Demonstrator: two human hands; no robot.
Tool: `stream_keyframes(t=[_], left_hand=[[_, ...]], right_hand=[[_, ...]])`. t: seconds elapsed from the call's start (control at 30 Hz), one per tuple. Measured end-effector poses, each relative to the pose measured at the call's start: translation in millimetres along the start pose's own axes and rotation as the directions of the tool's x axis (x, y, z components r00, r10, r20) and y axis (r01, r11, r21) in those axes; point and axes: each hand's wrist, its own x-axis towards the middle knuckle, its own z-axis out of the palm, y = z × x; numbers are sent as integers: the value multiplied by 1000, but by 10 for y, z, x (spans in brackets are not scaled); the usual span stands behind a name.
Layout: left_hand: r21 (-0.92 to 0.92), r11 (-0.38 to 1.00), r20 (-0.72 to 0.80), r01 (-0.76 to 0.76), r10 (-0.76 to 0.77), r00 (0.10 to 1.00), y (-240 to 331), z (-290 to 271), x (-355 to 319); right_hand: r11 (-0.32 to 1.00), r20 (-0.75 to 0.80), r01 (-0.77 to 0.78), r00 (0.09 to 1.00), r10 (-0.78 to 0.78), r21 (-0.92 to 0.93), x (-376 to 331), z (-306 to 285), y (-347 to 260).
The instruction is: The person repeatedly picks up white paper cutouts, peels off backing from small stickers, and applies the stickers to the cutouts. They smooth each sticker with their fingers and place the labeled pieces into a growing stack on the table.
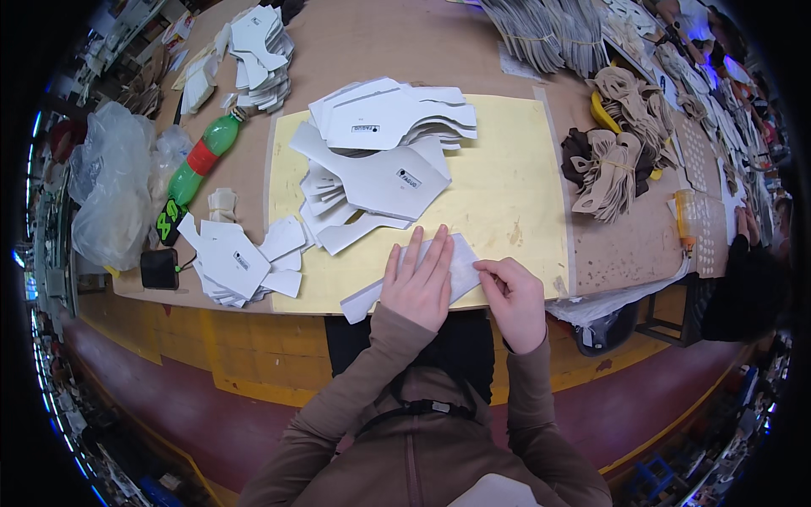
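From the head view, here we are at the near edge of the table: one thin, greyish-white flat piece of sheet material point(464, 269) lies on the pale yellow board point(515, 203), slanting from a near-left end out to a far-right one. That slant is its long axis, and both hands are at it!

The left hand point(420, 283) is flat on top, fingers spread toward the far side, palm down, clasping nothing. It's the one over the middle. The right hand point(517, 304) comes in from the right, fingertips bunched at the piece's right edge; whether they truly pinch it, I cannot tell. From those fingertips, the piece runs away left and near, passing beneath the left hand.

Just beyond, a loose pile of white cut-out sheets point(397, 182) sits on the board, and off to the left, a smaller stack of white cut-out pieces point(232, 258).

Now the markings: both carry small dark-printed labels, a mark beside block lettering. Far left, a green plastic bottle point(221, 133) wears a red band, and near its base a black tag with bright green figures point(170, 223). No lettering that I can see on the piece under the hands.
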Motion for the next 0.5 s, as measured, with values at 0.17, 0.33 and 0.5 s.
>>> stream_keyframes(t=[0.17,0.33,0.5], left_hand=[[77,995,64,65,-70,996,59,21,13],[96,993,83,68,-76,994,21,67,3],[47,999,78,27,-30,996,-31,81,-33]], right_hand=[[992,7,31,1000,-30,-121,7,-7,-14],[903,-58,161,978,-200,-398,-93,45,-113],[889,268,178,961,-66,-421,-278,333,-111]])
